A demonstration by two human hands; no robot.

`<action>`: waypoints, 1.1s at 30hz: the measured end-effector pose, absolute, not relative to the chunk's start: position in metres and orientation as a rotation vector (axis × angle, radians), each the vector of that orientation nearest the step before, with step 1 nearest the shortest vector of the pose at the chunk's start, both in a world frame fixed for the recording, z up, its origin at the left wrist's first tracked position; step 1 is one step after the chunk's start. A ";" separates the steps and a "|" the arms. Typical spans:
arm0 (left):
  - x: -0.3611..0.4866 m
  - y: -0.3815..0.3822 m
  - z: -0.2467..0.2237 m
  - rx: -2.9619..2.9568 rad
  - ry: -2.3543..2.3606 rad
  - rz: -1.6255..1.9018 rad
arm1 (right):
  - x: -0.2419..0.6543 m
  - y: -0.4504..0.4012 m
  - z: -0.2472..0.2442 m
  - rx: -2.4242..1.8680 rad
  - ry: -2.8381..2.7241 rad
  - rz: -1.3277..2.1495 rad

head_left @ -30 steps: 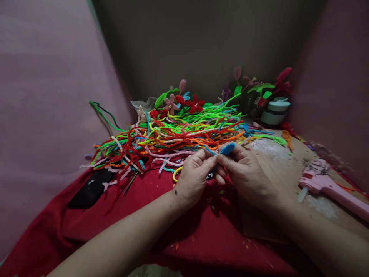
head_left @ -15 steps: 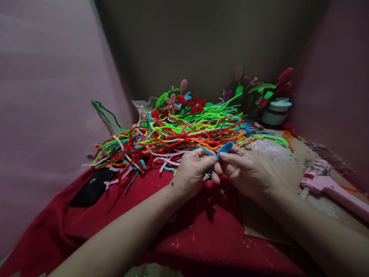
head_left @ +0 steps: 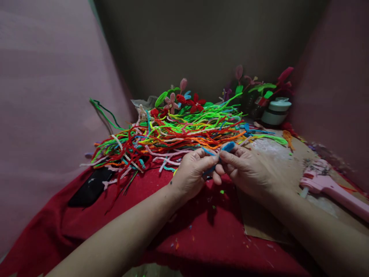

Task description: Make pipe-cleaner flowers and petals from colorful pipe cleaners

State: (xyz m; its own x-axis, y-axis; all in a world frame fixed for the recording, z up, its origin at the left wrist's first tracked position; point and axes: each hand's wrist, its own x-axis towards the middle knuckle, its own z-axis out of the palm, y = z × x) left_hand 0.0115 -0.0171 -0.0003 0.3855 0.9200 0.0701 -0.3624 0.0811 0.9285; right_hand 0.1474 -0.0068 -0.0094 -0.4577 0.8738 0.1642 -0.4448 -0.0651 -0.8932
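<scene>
From the head camera I survey the work area from left to right. A black flat object (head_left: pixel 90 188) lies on the red cloth (head_left: pixel 66 215), partly beneath the near left edge of a pile of fuzzy stems (head_left: pixel 184 132) in many colors. A pink flower (head_left: pixel 171 103) and, to its right, a red flower (head_left: pixel 196 103) stand at the rear of this pile.

In front of the pile, I see the left hand (head_left: pixel 191 171) with thumb and forefinger pinched on a blue fuzzy piece (head_left: pixel 228 146). The piece spans both hands above the cloth. The right hand (head_left: pixel 245 165) pinches its looped end between thumb and forefinger; its remaining fingers curl beneath.

Further right, a lidded container (head_left: pixel 273 118) stands at the rear, and a pink glue gun (head_left: pixel 325 184) lies on the brown board (head_left: pixel 290 165).
</scene>
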 end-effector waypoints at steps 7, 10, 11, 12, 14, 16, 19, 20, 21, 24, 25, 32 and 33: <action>0.012 -0.025 0.000 1.454 0.985 1.205 | 0.143 -0.013 -0.001 -0.624 -1.188 1.554; 0.014 -0.026 -0.003 1.590 1.115 1.281 | 0.141 -0.016 0.002 -0.641 -1.151 1.535; 0.015 -0.027 -0.003 1.591 1.134 1.275 | 0.141 -0.016 0.001 -0.632 -1.144 1.545; 0.017 -0.027 -0.002 1.562 1.134 1.257 | 0.141 -0.016 -0.001 -0.618 -1.142 1.558; 0.019 -0.027 0.002 1.445 1.091 1.213 | 0.141 -0.014 -0.007 -0.581 -1.139 1.585; 0.021 -0.026 0.006 1.330 1.020 1.174 | 0.141 -0.011 -0.014 -0.556 -1.137 1.607; 0.020 -0.024 0.008 1.238 0.949 1.121 | 0.142 -0.008 -0.021 -0.514 -1.160 1.665; 0.019 -0.024 0.008 1.215 0.932 1.112 | 0.142 -0.008 -0.022 -0.504 -1.172 1.677; 0.018 -0.023 0.007 1.191 0.917 1.113 | 0.142 -0.008 -0.021 -0.501 -1.179 1.678; 0.014 -0.021 0.005 1.134 0.867 1.145 | 0.142 -0.009 -0.016 -0.545 -1.188 1.637; 0.014 -0.020 0.005 1.120 0.860 1.150 | 0.142 -0.010 -0.014 -0.568 -1.192 1.621; 0.015 -0.017 0.001 1.130 0.833 1.092 | 0.141 -0.010 -0.015 -0.626 -1.253 1.570; 0.015 -0.017 0.000 1.143 0.825 1.093 | 0.140 -0.010 -0.016 -0.623 -1.261 1.557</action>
State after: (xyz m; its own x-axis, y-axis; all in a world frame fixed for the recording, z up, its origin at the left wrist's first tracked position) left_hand 0.0151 -0.0170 0.0001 0.2864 0.9578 0.0238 -0.2401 0.0477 0.9696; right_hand 0.1402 -0.0102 -0.0164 -0.3713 0.9093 0.1881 -0.3729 0.0395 -0.9270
